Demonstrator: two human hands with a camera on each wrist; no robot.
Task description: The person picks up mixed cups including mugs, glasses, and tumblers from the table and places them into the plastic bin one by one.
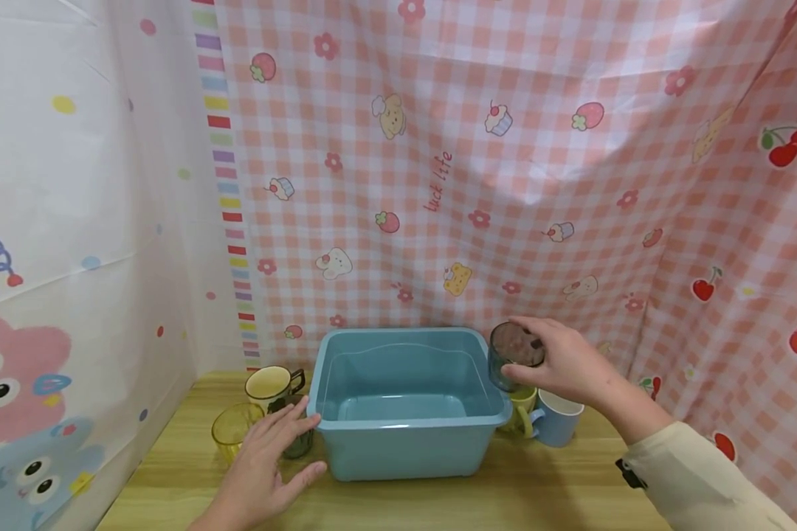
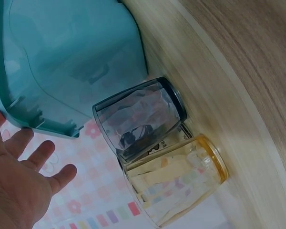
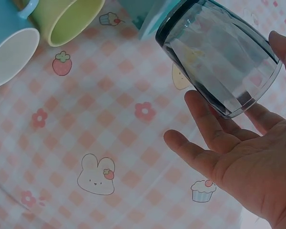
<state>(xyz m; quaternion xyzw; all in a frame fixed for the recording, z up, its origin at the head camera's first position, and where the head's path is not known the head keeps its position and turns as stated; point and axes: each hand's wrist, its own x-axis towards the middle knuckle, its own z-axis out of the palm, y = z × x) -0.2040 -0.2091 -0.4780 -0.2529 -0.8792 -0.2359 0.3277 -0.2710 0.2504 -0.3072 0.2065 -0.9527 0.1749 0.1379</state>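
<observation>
My right hand (image 1: 567, 361) grips a dark transparent glass mug (image 1: 502, 369) near its rim, thumb on one side and fingers on the other. The mug hangs above the right rim of a blue-green plastic basin (image 1: 408, 450); its lower part shows in the right wrist view. With fingers spread and straight, my left hand (image 1: 262, 461) is at the basin's left rim. Whether its fingertips touch the rim I cannot tell. Under and beside it stand another dark glass cup (image 2: 140, 117) and an amber glass cup (image 2: 181, 179).
A cream cup with a dark handle (image 1: 270, 385) stands behind the left hand. Right of the basin are a yellow-green mug (image 1: 522, 417) and a light-blue mug (image 1: 559, 422). All stand on a wood-grain table (image 1: 385, 505), with a checked cloth (image 1: 438, 243) hanging behind.
</observation>
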